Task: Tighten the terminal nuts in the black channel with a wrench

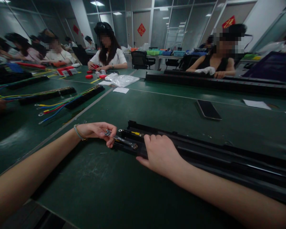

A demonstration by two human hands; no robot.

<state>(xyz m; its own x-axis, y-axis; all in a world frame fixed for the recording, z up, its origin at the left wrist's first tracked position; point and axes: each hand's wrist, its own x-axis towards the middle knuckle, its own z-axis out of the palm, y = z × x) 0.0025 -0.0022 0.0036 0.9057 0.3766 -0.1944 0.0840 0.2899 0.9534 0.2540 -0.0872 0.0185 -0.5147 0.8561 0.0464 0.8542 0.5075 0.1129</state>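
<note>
While the rail lies slantwise before me on the table, its left end by my hands, the work looks partway through: a yellow-sleeved lead is already laid in the channel at that end, yet with the wrench in use just there I would not call it finished. How tight anything sits I cannot tell, and the stretch under my fingers is hidden. The wrench's ring end is over the rail's left end (whether it is seated on a bolt is too small to make out), and its open end points back at my thumb. My left hand is closed on the wrench, pinching it between thumb and bent fingers. My right hand is clamped over the rail, knuckles up, thumb along the side nearer me; the two hands are apart. Beyond the rail a phone lies flat; to the left, leads with ring tips fan out from a black strip. Farther off are a plastic bag, a second rail and two people seated across from me, one with a white cloth at the hands.
</note>
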